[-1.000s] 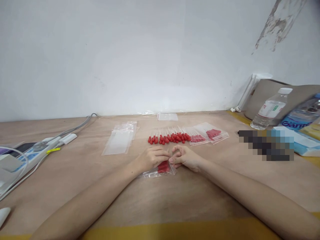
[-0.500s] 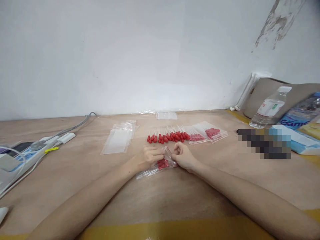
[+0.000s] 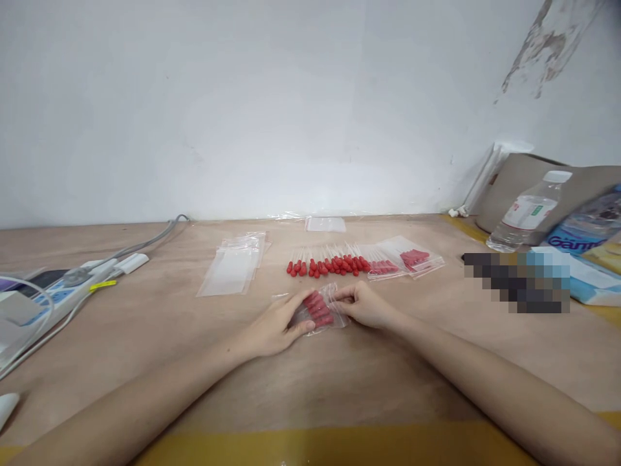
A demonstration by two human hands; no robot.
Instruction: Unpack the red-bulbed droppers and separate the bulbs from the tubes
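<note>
Two hands meet on one small clear bag (image 3: 321, 310) of red-tipped sticks lying on the table (image 3: 339, 375) mid-front. Left hand (image 3: 274, 327) lies flat on it, fingers spread and pressing; right hand (image 3: 365, 305) pinches the bag's right edge, fingers closed on the film. It looks light, soft and slippery, best held at the edges.

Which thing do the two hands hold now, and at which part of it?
Both hold a small clear bag of red-tipped sticks on the table. The left hand lies flat on its left part; the right hand pinches its right edge.
</note>
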